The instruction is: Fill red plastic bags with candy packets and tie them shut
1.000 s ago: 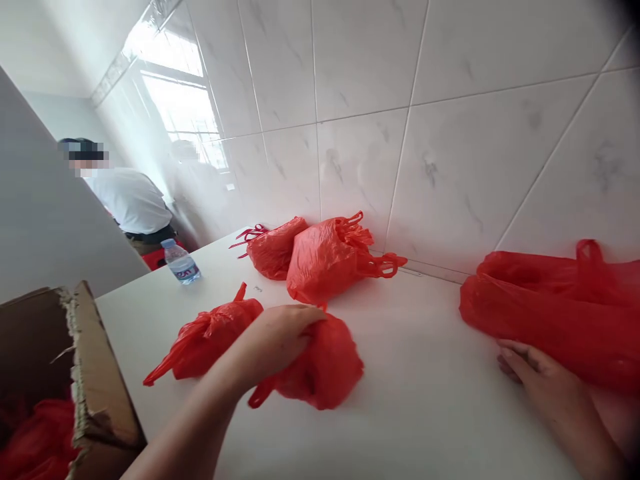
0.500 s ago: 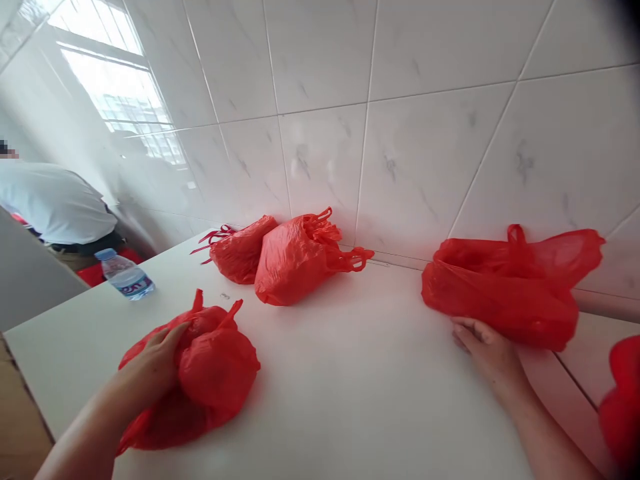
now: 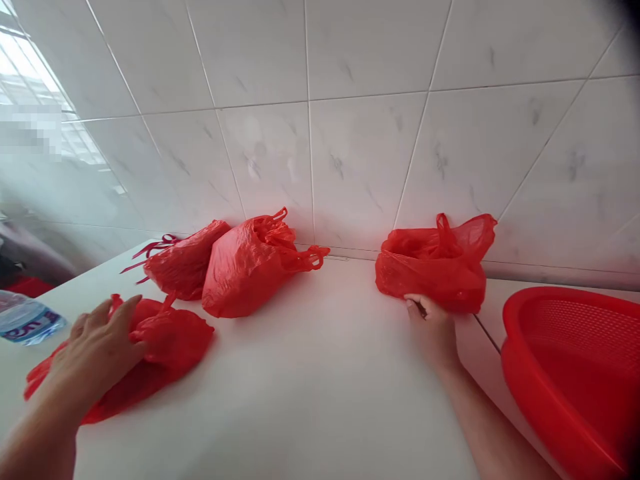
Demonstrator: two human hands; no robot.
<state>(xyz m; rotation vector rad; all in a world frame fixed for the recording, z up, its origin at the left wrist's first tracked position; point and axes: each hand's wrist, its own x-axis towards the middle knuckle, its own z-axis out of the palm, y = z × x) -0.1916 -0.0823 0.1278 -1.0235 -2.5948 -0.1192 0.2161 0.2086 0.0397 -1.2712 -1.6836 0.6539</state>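
Left hand (image 3: 100,340) is over on the near left, fingers loosely spread, draped across a crumpled red bundle (image 3: 177,340) of plastic bag. Doesn't look like it's clamped on anything. The bundle sits on the white desk (image 3: 310,387), and with the hand covering a good part of it I can't tell if it's one bag or two.

Right hand (image 3: 434,327) is further right, fingers curled in, up against the near side of an open red bag (image 3: 425,277) — can't tell if it's actually pinching the plastic or just resting there. That bag stands near the tiled wall (image 3: 365,47) with its mouth gaping and a handle loop poking up.

Far left of the middle there are two more bags side by side, touching: a ribboned bag (image 3: 187,267) with dark pinkish strings trailing off its left end, and a plumper bag (image 3: 243,273) with its handles bunched up on the right.

Then there's a water bottle (image 3: 33,320) at the left edge, partly cut off, and a big red basket (image 3: 540,400) with mesh sides on the near right — also cut off by the edge.
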